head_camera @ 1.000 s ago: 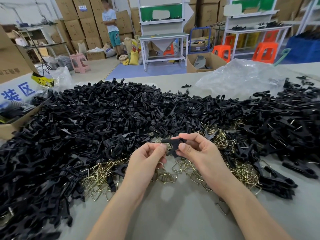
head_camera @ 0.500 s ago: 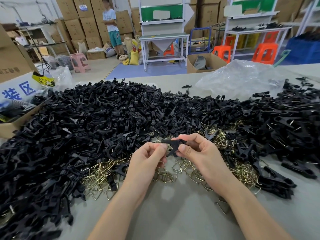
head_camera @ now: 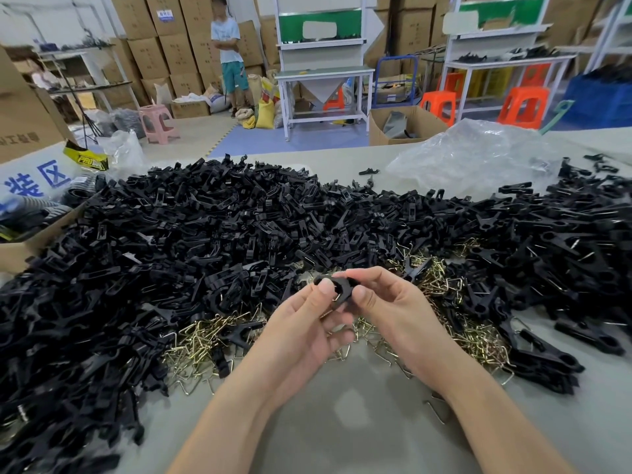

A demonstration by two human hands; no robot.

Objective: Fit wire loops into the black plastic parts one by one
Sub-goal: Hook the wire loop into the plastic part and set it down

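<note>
Both hands hold one black plastic part (head_camera: 343,289) above the table, just in front of the heap. My left hand (head_camera: 304,323) pinches its left end with thumb and fingers; a brass wire loop (head_camera: 337,298) shows at the part, against my left fingers. My right hand (head_camera: 393,309) pinches the right end. A big heap of loose black plastic parts (head_camera: 205,241) fills the left and middle. Brass wire loops (head_camera: 205,340) lie scattered under and around my hands.
More black parts (head_camera: 564,254) with wire showing lie piled on the right. A crumpled clear plastic bag (head_camera: 478,155) sits at the back right, a cardboard box (head_camera: 24,248) at the left edge. Grey tabletop (head_camera: 342,415) lies bare in front. A person stands far back.
The black part has turned in my fingers and both hands have risen slightly. A wire loop now shows at the part.
</note>
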